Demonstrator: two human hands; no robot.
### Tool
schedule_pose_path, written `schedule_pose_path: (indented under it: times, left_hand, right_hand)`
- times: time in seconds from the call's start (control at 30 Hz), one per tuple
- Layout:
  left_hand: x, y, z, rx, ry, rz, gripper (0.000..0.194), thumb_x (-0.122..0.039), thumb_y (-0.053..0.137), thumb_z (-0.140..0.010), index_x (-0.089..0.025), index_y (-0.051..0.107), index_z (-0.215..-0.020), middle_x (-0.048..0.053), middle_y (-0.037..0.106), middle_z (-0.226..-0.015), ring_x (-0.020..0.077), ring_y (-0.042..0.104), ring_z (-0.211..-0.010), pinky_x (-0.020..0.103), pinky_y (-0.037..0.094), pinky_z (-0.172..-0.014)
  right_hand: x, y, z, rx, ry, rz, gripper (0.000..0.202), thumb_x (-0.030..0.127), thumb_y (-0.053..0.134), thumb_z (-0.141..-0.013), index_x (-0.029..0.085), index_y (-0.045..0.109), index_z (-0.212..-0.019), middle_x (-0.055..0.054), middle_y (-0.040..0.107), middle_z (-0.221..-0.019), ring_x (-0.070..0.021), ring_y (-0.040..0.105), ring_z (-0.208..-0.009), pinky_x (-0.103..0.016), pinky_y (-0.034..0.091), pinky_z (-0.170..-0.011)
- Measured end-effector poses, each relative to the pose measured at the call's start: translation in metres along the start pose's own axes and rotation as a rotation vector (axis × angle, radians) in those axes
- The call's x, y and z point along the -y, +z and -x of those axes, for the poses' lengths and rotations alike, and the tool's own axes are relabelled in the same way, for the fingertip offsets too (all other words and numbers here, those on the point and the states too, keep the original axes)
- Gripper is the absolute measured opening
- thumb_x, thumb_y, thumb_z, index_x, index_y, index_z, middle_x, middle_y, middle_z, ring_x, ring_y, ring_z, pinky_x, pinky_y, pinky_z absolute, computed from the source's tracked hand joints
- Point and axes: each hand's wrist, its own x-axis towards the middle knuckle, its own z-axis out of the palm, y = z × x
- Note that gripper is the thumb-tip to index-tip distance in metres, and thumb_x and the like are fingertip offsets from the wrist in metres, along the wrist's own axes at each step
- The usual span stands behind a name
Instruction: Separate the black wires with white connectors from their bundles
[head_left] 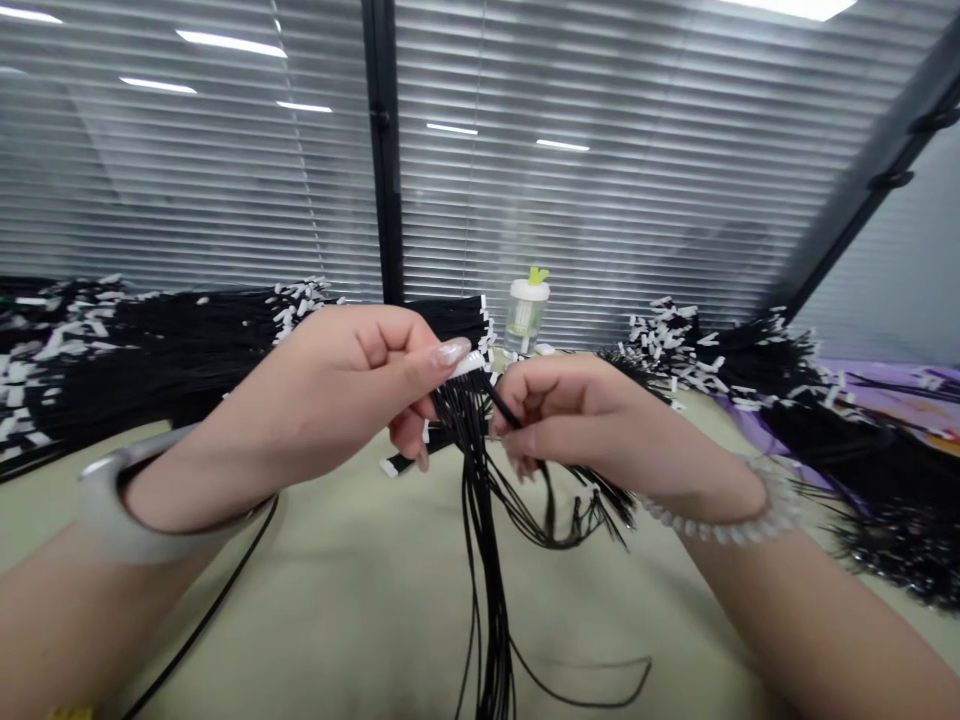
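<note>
Between the thumb and fingers of my left hand [375, 385] is a white wire connector [469, 364]. A thick bunch of thin black wires [487, 560] hangs down from it toward the table's near side. My right hand [574, 415], just to the right, is closed on a black wire [506, 405] that runs up to the connector; its far fingers are partly hidden. More black wires [551, 535] loop below this hand. Behind my left fingertips lies a short black cable with a white end [390, 466].
Heaps of black cables with white connectors [172, 345] lie at the back left, and another heap [705, 345] at the back right. A lidded clear cup [527, 315] stands at the back of the pale table [337, 620]. Blinds [600, 200] hang behind it.
</note>
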Motion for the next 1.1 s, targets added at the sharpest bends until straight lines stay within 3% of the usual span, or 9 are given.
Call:
schedule_pose_path:
  times: [0.1, 0.17, 0.23, 0.3, 0.43, 0.53, 0.63, 0.8, 1.1]
  left_hand:
    - [-0.001, -0.002, 0.001, -0.027, 0.007, -0.01, 0.029, -0.031, 0.046, -0.079, -0.017, 0.051, -0.054, -0.008, 0.055, -0.036, -0.0007, 0.041, -0.027, 0.005, 0.036, -0.036]
    - [-0.002, -0.003, 0.001, -0.027, 0.01, -0.023, 0.028, -0.031, 0.046, -0.078, -0.017, 0.051, -0.055, -0.009, 0.055, -0.036, -0.0022, 0.034, -0.023, 0.006, 0.037, -0.036]
    - [-0.003, -0.004, 0.002, -0.033, 0.013, -0.047, 0.028, -0.033, 0.048, -0.078, -0.017, 0.051, -0.054, -0.009, 0.055, -0.036, -0.0026, 0.031, -0.021, 0.006, 0.037, -0.036]
    - [-0.002, -0.005, 0.003, -0.053, 0.014, -0.064, 0.028, -0.034, 0.049, -0.077, -0.017, 0.051, -0.055, -0.009, 0.054, -0.036, -0.0023, 0.031, -0.021, 0.006, 0.037, -0.036]
    - [0.002, -0.006, 0.003, -0.041, 0.03, -0.038, 0.026, -0.033, 0.051, -0.075, -0.017, 0.05, -0.055, -0.008, 0.053, -0.036, 0.0008, 0.04, -0.028, 0.007, 0.034, -0.032]
    - [0.005, -0.004, 0.002, 0.022, 0.031, 0.028, 0.025, -0.036, 0.052, -0.074, -0.017, 0.05, -0.057, -0.007, 0.053, -0.037, 0.0026, 0.045, -0.031, 0.007, 0.032, -0.031]
    - [0.005, -0.001, 0.002, 0.07, 0.015, 0.072, 0.026, -0.038, 0.051, -0.074, -0.017, 0.049, -0.059, -0.007, 0.052, -0.038, 0.0025, 0.044, -0.031, 0.007, 0.032, -0.03]
    - [0.002, 0.004, 0.002, 0.137, -0.004, 0.087, 0.028, -0.038, 0.05, -0.075, -0.017, 0.048, -0.057, -0.007, 0.049, -0.038, 0.0024, 0.046, -0.034, 0.007, 0.033, -0.032]
    - [0.002, 0.001, 0.003, 0.179, -0.014, 0.107, 0.029, -0.038, 0.05, -0.076, -0.017, 0.047, -0.056, -0.008, 0.049, -0.04, 0.0011, 0.042, -0.032, 0.007, 0.031, -0.031]
  right_hand:
    - [-0.007, -0.007, -0.003, 0.189, 0.027, -0.451, 0.019, 0.006, 0.04, -0.067, 0.009, 0.05, -0.083, 0.001, 0.048, -0.06, -0.0056, 0.048, -0.049, -0.019, 0.042, -0.049]
    - [-0.011, -0.012, -0.003, 0.348, 0.016, -0.618, 0.028, 0.004, 0.036, -0.062, 0.007, 0.049, -0.087, -0.002, 0.051, -0.064, -0.0097, 0.053, -0.055, -0.023, 0.045, -0.05]
    - [-0.015, -0.014, -0.002, 0.457, -0.021, -0.649, 0.03, 0.001, 0.037, -0.064, 0.008, 0.048, -0.091, -0.005, 0.055, -0.076, -0.0135, 0.058, -0.065, -0.026, 0.048, -0.053]
    - [-0.018, -0.012, -0.001, 0.481, -0.043, -0.596, 0.027, 0.001, 0.043, -0.07, 0.01, 0.046, -0.095, -0.005, 0.054, -0.086, -0.0137, 0.06, -0.069, -0.028, 0.05, -0.057]
    - [-0.019, 0.003, -0.003, 0.345, -0.061, -0.479, 0.029, 0.009, 0.063, -0.065, 0.014, 0.042, -0.084, 0.0, 0.051, -0.079, -0.0104, 0.057, -0.07, -0.021, 0.049, -0.057]
    - [-0.015, 0.02, -0.007, 0.053, -0.14, -0.391, 0.036, 0.012, 0.067, -0.063, 0.015, 0.032, -0.069, 0.006, 0.044, -0.061, -0.0035, 0.05, -0.053, -0.013, 0.042, -0.046]
    - [-0.011, 0.035, -0.009, -0.188, -0.148, -0.241, 0.035, 0.023, 0.067, -0.065, 0.016, 0.032, -0.07, 0.006, 0.041, -0.061, -0.0018, 0.042, -0.048, -0.013, 0.039, -0.041]
    - [-0.01, 0.039, -0.008, -0.119, -0.104, -0.043, 0.02, 0.032, 0.05, -0.081, 0.015, 0.042, -0.088, -0.001, 0.054, -0.077, -0.0049, 0.046, -0.058, -0.017, 0.044, -0.049]
    - [-0.007, 0.03, -0.004, -0.073, -0.156, 0.09, 0.015, 0.026, 0.044, -0.084, 0.013, 0.048, -0.092, -0.002, 0.053, -0.077, -0.0075, 0.052, -0.067, -0.022, 0.047, -0.063]
